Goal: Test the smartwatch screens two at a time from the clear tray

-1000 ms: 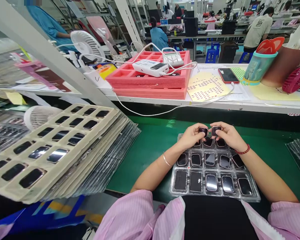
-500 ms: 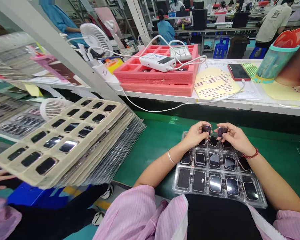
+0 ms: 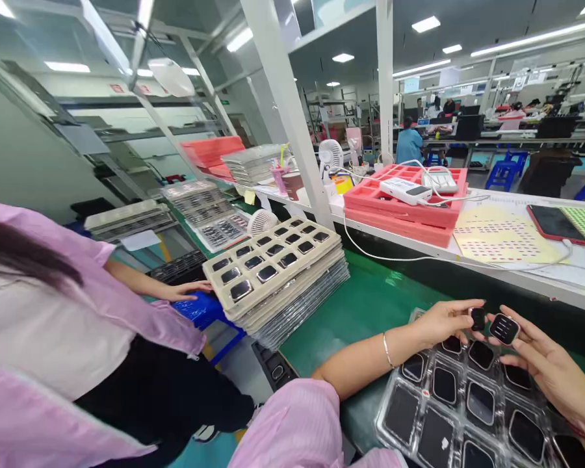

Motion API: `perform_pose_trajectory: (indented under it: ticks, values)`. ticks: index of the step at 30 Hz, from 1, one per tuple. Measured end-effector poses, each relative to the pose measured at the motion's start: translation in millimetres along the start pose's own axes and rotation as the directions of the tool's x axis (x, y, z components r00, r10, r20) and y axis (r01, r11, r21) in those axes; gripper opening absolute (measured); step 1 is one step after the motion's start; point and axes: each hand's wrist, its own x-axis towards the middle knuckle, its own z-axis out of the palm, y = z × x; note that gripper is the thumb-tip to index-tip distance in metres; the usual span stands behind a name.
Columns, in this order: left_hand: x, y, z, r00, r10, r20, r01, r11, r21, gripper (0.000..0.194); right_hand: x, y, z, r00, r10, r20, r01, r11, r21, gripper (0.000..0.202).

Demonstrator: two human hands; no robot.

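Note:
Between thumb and fingers, my left hand (image 3: 449, 321) pinches a small dark square watch-like piece (image 3: 478, 319). My right hand (image 3: 541, 351) grips a similar piece (image 3: 504, 329) with a metallic rim, its dark face turned up and showing light reflections. The two pieces are close together above a clear plastic tray (image 3: 381, 416). Dark rounded-square pieces fill many of the tray's compartments. To the left stands a tall stack of trays (image 3: 292, 300), its beige top tray holding rows of similar pieces.
Red foam trays (image 3: 400, 224) on the shelf carry a white device (image 3: 405, 190) with cables. A red-edged phone (image 3: 557, 223) lies to the right. At left, another person (image 3: 78, 292) in pink stands with a hand near the stack. A white fan (image 3: 262, 222) is behind it.
The view has swung left and up, so the hands and tray appear lower right and the person at left shows more. The right-hand piece now faces up more, beside the left one.

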Motion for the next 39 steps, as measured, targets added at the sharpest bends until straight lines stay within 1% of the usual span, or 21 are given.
perform_pose_trajectory:
  ticks: [3,6,10,14,17,22,31,34,39]
  values:
    - [2.7,-3.0,-4.1,0.999,-0.005,0.033,0.006,1.000,-0.020,0.080,3.7,3.2,-3.9,1.000,0.014,0.006,-0.014,0.999,0.036,0.062]
    - [3.9,-3.0,-5.9,0.999,-0.006,0.051,0.006,1.000,-0.007,0.087,6.1,3.9,-6.6,0.998,0.026,0.055,-0.029,0.998,0.053,0.054]
    - [-0.6,2.8,-2.8,0.998,0.006,0.062,-0.009,0.999,0.043,0.082,1.2,-3.3,-4.3,0.999,0.018,0.052,-0.021,0.998,0.064,0.050]
    - [-4.9,9.2,0.2,0.998,0.010,0.065,-0.013,0.999,0.052,0.077,-3.8,-11.8,-1.1,0.998,0.036,0.056,-0.040,0.997,0.070,0.050]
    - [-5.4,10.8,0.4,0.998,0.007,0.068,-0.010,0.999,0.049,0.075,-3.9,-13.3,-1.5,0.996,0.050,0.070,-0.055,0.996,0.069,0.052]
    - [-4.8,10.0,-0.5,0.998,0.010,0.067,-0.014,0.998,0.057,0.069,-2.9,-13.3,-1.8,0.995,0.036,0.088,-0.041,0.997,0.058,0.052]
    - [-5.0,12.0,-0.7,0.999,-0.016,0.049,0.013,0.998,0.058,0.072,-3.6,-21.5,4.4,0.996,-0.010,0.092,0.007,0.999,0.031,0.052]
    - [-4.5,11.6,-2.1,0.999,-0.023,0.036,0.022,0.999,0.042,0.072,-2.6,-21.7,5.5,0.994,-0.034,0.104,0.029,0.998,0.049,0.052]
    - [-3.7,11.9,-3.5,0.998,-0.044,0.044,0.043,0.999,0.029,0.071,-0.3,-20.6,7.3,0.993,-0.050,0.108,0.038,0.993,0.110,0.050]
